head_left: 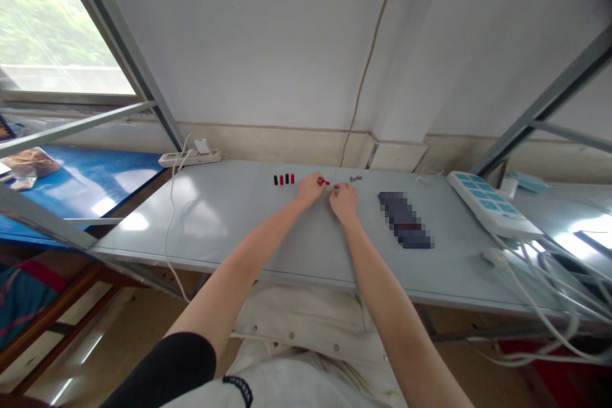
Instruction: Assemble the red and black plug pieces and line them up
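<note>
Both my arms reach forward over a grey table (pixel 229 223). My left hand (pixel 310 189) is closed in a pinch on a small red piece (pixel 324 182) near the table's far edge. My right hand (pixel 343 199) is beside it, fingers curled together on something tiny that I cannot make out. A row of small black and red pieces (pixel 284 179) stands just left of my left hand. Several small grey metal bits (pixel 355 178) lie just beyond my right hand.
A dark pixelated object (pixel 405 220) lies right of my hands. A white power strip with blue switches (pixel 492 203) and tangled white cables (pixel 549 280) fill the right side. Another white power strip (pixel 190 156) sits at the back left, its cord hanging over the front edge. A blue surface (pixel 90 185) is at the left.
</note>
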Available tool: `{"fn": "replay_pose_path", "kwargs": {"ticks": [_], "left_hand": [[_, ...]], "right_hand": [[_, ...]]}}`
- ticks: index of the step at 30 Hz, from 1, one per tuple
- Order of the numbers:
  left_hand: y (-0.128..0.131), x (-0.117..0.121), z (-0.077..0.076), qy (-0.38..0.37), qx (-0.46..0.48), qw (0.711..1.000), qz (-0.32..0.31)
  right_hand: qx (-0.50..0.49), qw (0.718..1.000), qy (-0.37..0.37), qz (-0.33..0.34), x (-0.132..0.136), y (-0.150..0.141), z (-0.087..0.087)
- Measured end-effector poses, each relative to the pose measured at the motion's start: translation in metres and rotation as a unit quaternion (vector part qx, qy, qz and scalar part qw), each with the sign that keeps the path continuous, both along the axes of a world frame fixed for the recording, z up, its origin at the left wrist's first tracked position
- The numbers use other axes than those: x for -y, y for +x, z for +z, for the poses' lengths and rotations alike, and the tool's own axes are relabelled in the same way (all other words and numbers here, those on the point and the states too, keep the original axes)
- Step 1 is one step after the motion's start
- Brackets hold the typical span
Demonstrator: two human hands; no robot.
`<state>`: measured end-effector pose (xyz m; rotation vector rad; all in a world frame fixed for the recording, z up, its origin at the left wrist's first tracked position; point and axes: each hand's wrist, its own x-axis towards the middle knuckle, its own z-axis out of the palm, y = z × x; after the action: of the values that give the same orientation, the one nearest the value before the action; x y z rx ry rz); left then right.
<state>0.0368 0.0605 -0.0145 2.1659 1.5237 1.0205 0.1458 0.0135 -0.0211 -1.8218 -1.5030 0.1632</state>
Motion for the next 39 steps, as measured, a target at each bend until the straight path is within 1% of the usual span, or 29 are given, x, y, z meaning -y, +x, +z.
{"fn": "replay_pose_path", "kwargs": {"ticks": [2, 4, 8, 11, 17, 19, 21, 23, 25, 27, 29, 31, 33, 36, 39], "left_hand": [[-0.007, 0.007, -0.003, -0.01, 0.087, 0.996, 0.029], [-0.015, 0.015, -0.005, -0.015, 0.16, 0.986, 0.048], [-0.026, 0.029, -0.004, -0.035, 0.259, 0.964, 0.046], [-0.029, 0.037, -0.003, -0.049, 0.304, 0.951, 0.038], [-0.03, 0.044, -0.006, -0.052, 0.338, 0.939, 0.036], [-0.031, 0.043, -0.008, -0.054, 0.364, 0.929, 0.036], [-0.031, 0.041, -0.009, -0.069, 0.397, 0.915, 0.037], [-0.03, 0.041, -0.008, -0.087, 0.428, 0.898, 0.04], [-0.03, 0.042, -0.006, -0.102, 0.456, 0.883, 0.044], [-0.029, 0.045, -0.003, -0.11, 0.474, 0.872, 0.047], [-0.029, 0.047, 0.0, -0.111, 0.484, 0.867, 0.045], [-0.029, 0.048, 0.002, -0.112, 0.487, 0.865, 0.043], [-0.029, 0.049, 0.003, -0.117, 0.488, 0.864, 0.044], [-0.03, 0.05, 0.004, -0.129, 0.484, 0.864, 0.051], [-0.03, 0.051, 0.005, -0.139, 0.478, 0.865, 0.059]], "right_hand": [[0.066, 0.997, -0.043, 0.002, 0.003, -0.003, -0.001], [0.109, 0.991, -0.078, 0.012, 0.003, -0.005, -0.004], [0.149, 0.981, -0.122, 0.031, -0.001, -0.009, -0.007], [0.157, 0.978, -0.136, 0.034, -0.005, -0.011, -0.008], [0.158, 0.978, -0.13, 0.035, -0.011, -0.012, -0.011], [0.153, 0.981, -0.113, 0.035, -0.01, -0.012, -0.013], [0.139, 0.987, -0.078, 0.033, -0.009, -0.012, -0.012], [0.111, 0.993, -0.017, 0.03, -0.008, -0.011, -0.011], [0.062, 0.995, 0.062, 0.039, -0.006, -0.009, -0.007], [-0.008, 0.989, 0.137, 0.054, -0.006, -0.007, -0.004], [-0.089, 0.977, 0.183, 0.058, -0.005, -0.005, -0.001], [-0.167, 0.966, 0.193, 0.049, -0.006, -0.004, 0.001], [-0.228, 0.956, 0.18, 0.046, -0.007, -0.003, 0.002], [-0.286, 0.944, 0.151, 0.065, -0.011, -0.001, 0.001], [-0.321, 0.934, 0.131, 0.083, -0.014, -0.001, -0.001]]}}
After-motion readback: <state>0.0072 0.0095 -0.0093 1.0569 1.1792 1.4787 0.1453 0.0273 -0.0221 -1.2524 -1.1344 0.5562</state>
